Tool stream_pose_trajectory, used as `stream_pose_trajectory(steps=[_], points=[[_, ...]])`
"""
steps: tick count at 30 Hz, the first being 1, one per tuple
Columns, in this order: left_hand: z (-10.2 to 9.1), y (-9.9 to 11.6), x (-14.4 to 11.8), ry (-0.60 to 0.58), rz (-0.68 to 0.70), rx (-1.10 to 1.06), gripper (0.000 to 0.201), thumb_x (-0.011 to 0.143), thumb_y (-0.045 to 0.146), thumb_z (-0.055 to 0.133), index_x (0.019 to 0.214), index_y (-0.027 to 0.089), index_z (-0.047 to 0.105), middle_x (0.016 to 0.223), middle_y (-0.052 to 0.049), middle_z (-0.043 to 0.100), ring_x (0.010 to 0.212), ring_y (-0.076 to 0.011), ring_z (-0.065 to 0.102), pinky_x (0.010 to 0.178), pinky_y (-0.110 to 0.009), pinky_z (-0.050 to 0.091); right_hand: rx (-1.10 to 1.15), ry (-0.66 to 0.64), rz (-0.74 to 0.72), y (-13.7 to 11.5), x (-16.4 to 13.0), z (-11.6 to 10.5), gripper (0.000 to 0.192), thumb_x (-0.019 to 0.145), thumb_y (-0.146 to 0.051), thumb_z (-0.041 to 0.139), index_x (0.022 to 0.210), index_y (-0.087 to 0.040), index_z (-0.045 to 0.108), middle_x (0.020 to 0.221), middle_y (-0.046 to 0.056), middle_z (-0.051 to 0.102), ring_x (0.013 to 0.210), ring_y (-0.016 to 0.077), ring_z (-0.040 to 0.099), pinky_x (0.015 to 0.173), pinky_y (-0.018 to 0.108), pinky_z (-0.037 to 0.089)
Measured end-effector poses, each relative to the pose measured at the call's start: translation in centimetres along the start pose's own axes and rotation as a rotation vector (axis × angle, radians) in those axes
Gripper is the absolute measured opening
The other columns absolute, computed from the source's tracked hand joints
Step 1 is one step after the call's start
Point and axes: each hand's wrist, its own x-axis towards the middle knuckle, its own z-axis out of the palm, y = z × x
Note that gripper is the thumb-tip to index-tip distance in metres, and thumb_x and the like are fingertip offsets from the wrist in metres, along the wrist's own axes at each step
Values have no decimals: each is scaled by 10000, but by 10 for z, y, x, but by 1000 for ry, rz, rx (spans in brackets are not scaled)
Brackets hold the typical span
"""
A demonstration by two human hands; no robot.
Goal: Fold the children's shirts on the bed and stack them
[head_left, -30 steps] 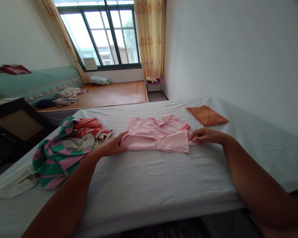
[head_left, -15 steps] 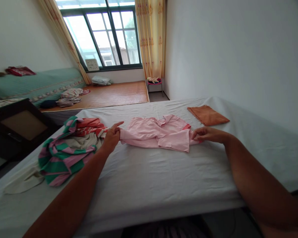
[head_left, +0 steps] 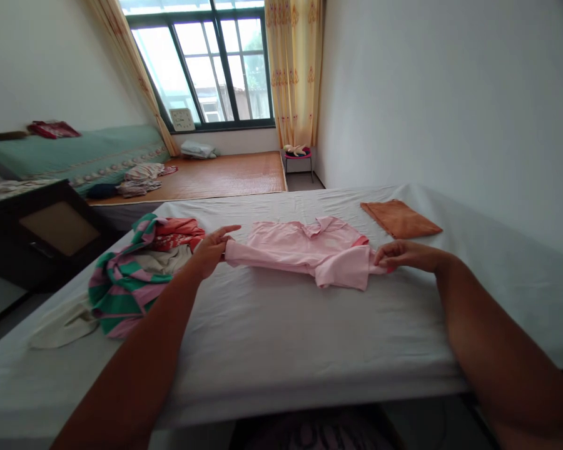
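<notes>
Our left hand (head_left: 209,250) pinches left end of pink shirt (head_left: 304,250); our right hand (head_left: 406,255) pinches right end. Shirt stretched between grips, mid white bed (head_left: 286,337). Striped clothes pile (head_left: 136,272) at 9 o'clock of shirt, orange cloth (head_left: 400,219) at 2 o'clock.

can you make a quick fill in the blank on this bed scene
1. Both hands pinch the ends of a ____ shirt.
2. The left hand is beside a heap of clothes striped green and ____.
3. The folded cloth beyond the right hand is ____.
4. All of these lie on a ____ sheet.

Missing words: pink; pink; orange; white
</notes>
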Motion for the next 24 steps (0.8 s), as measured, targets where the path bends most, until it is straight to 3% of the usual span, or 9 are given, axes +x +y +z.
stream_pose_trajectory(steps=[3,7,10,13,15,18,20,22,24], points=[[-4,-8,3,32,-59,72,603,694,325,598,1265,150,518,718,35,545,637,-112,560,627,-279,529,-11,29,25,1,1,1,484,716,-583,700,974,-174,719,824,39,630,726,149,528,647,261,396],[-22,-9,-3,-186,-146,371,503,686,482,659,1054,145,596,714,-18,627,658,-173,624,585,-284,510,1,57,29,2,2,2,478,714,-582,705,966,-176,715,820,31,623,718,137,514,638,252,378],[-20,-5,-11,-321,-183,562,411,664,524,684,844,162,612,669,-26,634,583,-175,608,503,-248,441,2,59,39,2,3,3,509,689,-601,714,959,-170,714,828,37,625,716,142,516,635,255,383],[-1,-7,-12,-196,-39,792,248,658,408,668,705,178,589,602,-7,600,551,-152,553,508,-240,388,0,52,39,3,4,3,526,685,-613,710,960,-165,712,798,30,616,683,130,503,608,249,374],[9,-11,-8,-106,88,858,152,652,319,618,719,184,598,622,-3,608,584,-154,544,549,-249,395,7,63,28,4,5,2,516,690,-605,711,954,-162,710,794,29,617,677,125,501,600,245,372],[11,-13,-2,-69,184,763,192,619,263,568,786,186,625,737,-9,652,692,-175,581,637,-263,436,30,112,13,6,5,0,497,683,-588,727,943,-165,705,826,41,632,707,140,524,624,253,400],[5,-9,0,17,230,684,208,618,259,536,785,180,633,770,-10,655,755,-185,588,694,-269,446,51,148,0,6,4,-2,482,679,-571,739,947,-172,703,846,45,637,732,152,540,655,264,424],[-1,-4,0,113,264,584,200,644,272,504,762,170,629,736,-4,633,744,-177,572,704,-269,439,77,180,-24,4,2,-3,465,678,-556,747,939,-175,702,850,45,636,750,160,549,684,279,444],[-7,-1,-2,123,249,449,202,663,289,483,741,160,618,686,1,601,691,-161,545,673,-265,432,95,193,-50,3,-1,-3,442,678,-547,751,913,-176,704,848,42,636,762,163,554,712,291,456]])
